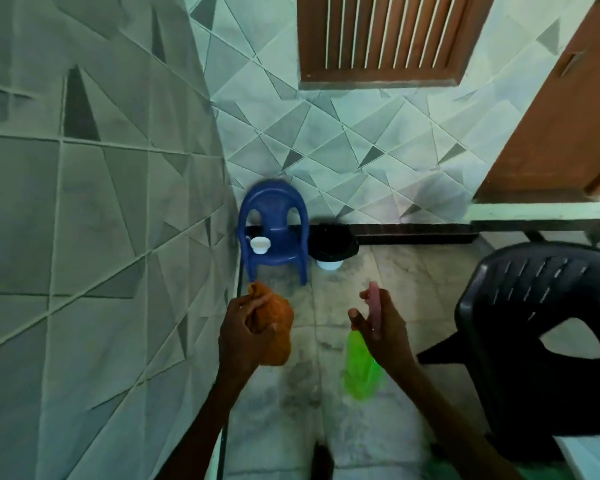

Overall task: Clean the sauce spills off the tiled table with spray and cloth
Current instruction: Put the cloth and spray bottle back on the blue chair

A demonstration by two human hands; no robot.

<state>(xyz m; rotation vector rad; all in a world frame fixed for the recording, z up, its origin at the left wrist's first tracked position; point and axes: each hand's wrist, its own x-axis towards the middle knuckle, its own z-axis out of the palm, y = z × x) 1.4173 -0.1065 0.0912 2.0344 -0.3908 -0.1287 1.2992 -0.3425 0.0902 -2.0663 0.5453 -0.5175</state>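
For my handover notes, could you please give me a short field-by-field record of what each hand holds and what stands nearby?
left hand: grips a bunched orange cloth
right hand: holds a green spray bottle by its pink head, bottle hanging below
blue chair: small, ahead in the corner of the tiled walls
white cup: on the blue chair's seat
black chair: to the right
cleaning: no wiping or spraying on a surface visible

Tiled floor (378, 289): small blue chair (284, 242) against wall (343, 150), white bowl (329, 264) just beside, black chair (534, 306) right
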